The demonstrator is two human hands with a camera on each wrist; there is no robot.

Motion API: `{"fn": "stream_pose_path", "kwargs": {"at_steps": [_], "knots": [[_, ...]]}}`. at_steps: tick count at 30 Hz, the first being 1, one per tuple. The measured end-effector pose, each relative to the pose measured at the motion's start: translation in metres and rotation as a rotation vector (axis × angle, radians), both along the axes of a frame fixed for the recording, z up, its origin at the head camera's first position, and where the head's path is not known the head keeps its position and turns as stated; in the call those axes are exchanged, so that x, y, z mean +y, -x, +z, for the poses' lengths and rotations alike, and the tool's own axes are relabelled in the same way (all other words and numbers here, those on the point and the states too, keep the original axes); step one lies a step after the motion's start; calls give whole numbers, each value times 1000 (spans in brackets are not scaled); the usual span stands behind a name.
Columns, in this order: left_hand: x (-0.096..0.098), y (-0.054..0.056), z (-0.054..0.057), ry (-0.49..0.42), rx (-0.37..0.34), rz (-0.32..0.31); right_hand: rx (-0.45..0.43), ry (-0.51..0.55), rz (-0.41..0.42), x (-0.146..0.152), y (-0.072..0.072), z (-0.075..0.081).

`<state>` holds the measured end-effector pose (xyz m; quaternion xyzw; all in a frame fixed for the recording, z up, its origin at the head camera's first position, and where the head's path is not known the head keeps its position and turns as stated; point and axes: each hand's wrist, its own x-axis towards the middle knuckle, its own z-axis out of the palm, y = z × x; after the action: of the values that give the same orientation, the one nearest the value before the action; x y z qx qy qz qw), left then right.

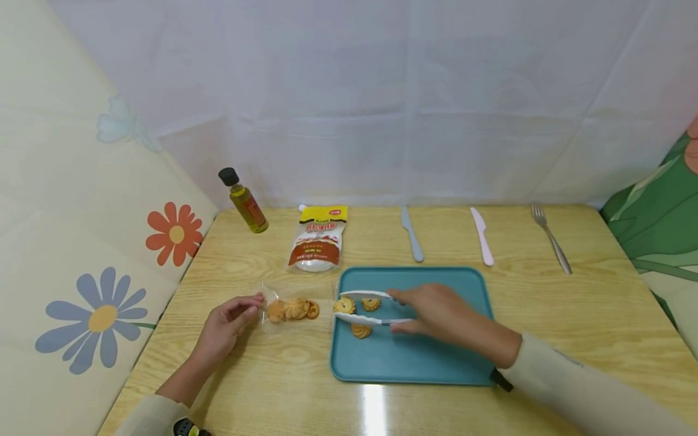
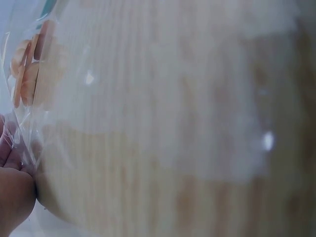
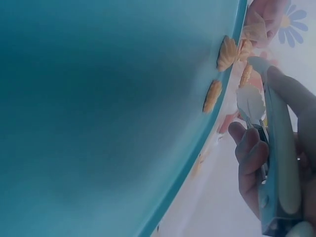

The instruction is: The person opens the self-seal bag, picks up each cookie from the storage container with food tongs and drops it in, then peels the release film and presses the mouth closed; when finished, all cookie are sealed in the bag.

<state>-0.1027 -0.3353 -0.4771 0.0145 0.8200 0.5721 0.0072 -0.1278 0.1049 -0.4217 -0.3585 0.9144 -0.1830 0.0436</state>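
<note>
My left hand (image 1: 226, 330) pinches the left end of a clear plastic bag (image 1: 323, 295) lying on the table, with several cookies (image 1: 295, 309) inside. In the left wrist view the thumb (image 2: 17, 197) presses on the crinkled film. My right hand (image 1: 444, 312) grips white-tipped tongs (image 1: 362, 319) above the tray. Between the tong tips is a round ring-shaped cookie (image 1: 344, 305), near the bag's right end and the left rim of the blue-green tray (image 1: 425, 370). Two more cookies rest on the tray, one cookie (image 1: 371, 303) behind the tongs and another cookie (image 1: 361, 332) in front.
Behind the bag lies a white, yellow and brown food pouch (image 1: 318, 239). An oil bottle (image 1: 248, 206) with a black cap stands at the back left. Along the back lie a grey-blue knife (image 1: 412, 236), a pink knife (image 1: 482, 237) and a metal fork (image 1: 551, 239).
</note>
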Motion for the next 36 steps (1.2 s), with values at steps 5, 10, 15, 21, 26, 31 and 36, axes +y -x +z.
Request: {"fn": "stream_pose_path", "kwargs": {"at_steps": [5, 10, 15, 21, 26, 31, 36], "knots": [[-1, 0, -1, -3, 11, -7, -9, -20, 23, -20, 6, 3], [-1, 1, -1, -2, 13, -6, -36, -31, 45, -41, 11, 5], [-1, 1, -2, -9, 13, -5, -37, -36, 64, -59, 16, 3], [0, 1, -3, -26, 14, -2, 4, -41, 94, -73, 18, -1], [-1, 0, -3, -31, 15, -2, 3, -46, 96, -82, 18, 0], [0, 0, -2, -24, 16, -4, -4, -49, 95, -90, 19, 1], [0, 0, -1, -13, 15, -2, 10, -60, 93, -98, 19, 3]]}}
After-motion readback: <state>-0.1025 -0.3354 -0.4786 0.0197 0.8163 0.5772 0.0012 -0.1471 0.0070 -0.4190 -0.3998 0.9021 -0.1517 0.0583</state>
